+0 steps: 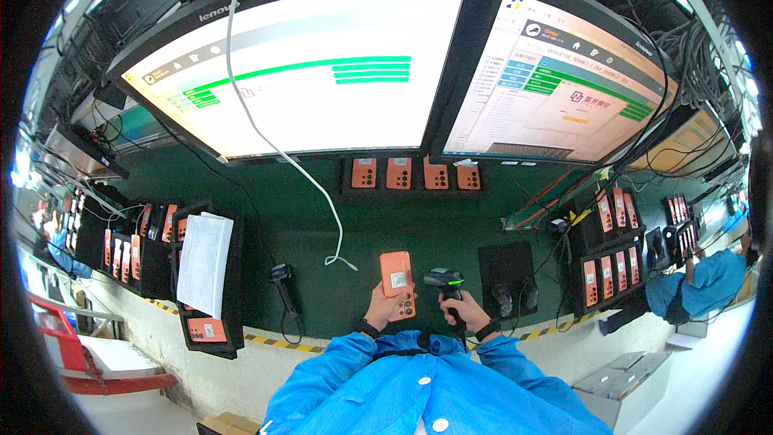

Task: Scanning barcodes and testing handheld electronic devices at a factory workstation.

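My left hand [383, 308] is closed around a coral-coloured phone [394, 261], its back facing up. A white label sits on the middle of that back, and the camera lenses lie at the near end beside my fingers. My right hand [468, 311] grips the handle of a black barcode scanner [441, 275] that shows a green light on its head. The scanner's head is just right of the phone, apart from it. Both hands are over the front part of the green table [322, 229].
Two monitors [477, 72] stand at the back. A white cable [310, 181] hangs down onto the table. Trays of coral phones sit below the monitors [399, 173], at left [207, 330] under papers [205, 262], and at right [605, 278]. Another scanner [282, 275] and a mouse [501, 300] flank me. A co-worker [700, 283] is at right.
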`<state>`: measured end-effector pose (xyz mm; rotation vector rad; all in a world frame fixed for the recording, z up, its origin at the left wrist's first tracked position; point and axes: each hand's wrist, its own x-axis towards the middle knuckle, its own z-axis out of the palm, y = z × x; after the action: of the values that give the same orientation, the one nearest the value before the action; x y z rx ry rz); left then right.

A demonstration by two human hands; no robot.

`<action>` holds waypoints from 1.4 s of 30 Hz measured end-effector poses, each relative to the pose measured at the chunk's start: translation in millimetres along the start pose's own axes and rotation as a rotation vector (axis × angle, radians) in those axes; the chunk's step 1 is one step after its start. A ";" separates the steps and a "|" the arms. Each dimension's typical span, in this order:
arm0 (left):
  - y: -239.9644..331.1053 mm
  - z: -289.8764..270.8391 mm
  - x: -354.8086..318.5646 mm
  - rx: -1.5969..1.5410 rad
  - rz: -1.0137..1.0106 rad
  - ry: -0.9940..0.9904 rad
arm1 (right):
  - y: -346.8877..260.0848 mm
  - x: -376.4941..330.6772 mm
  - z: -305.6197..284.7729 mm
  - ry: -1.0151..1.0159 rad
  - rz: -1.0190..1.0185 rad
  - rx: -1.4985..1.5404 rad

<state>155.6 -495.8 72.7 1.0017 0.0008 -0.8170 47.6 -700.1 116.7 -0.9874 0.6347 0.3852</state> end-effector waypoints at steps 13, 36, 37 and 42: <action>-17.5 -34.3 -11.7 0.125 -0.041 0.320 | 27.8 84.5 -93.0 0.721 -0.314 -0.860; -4.1 -40.3 -128.7 0.472 -0.239 0.396 | -137.5 193.3 -97.8 0.832 -0.853 -0.329; -6.1 -40.3 -121.7 0.520 -0.153 0.406 | -131.6 167.9 -53.2 0.511 -0.810 0.024; 19.1 -25.9 -74.0 0.540 0.016 0.120 | -64.6 67.5 51.7 0.071 -0.434 0.223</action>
<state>123.8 -426.3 98.6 1.5566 -0.1305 -0.7562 151.9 -687.0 134.9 -0.8973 0.4975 -0.1032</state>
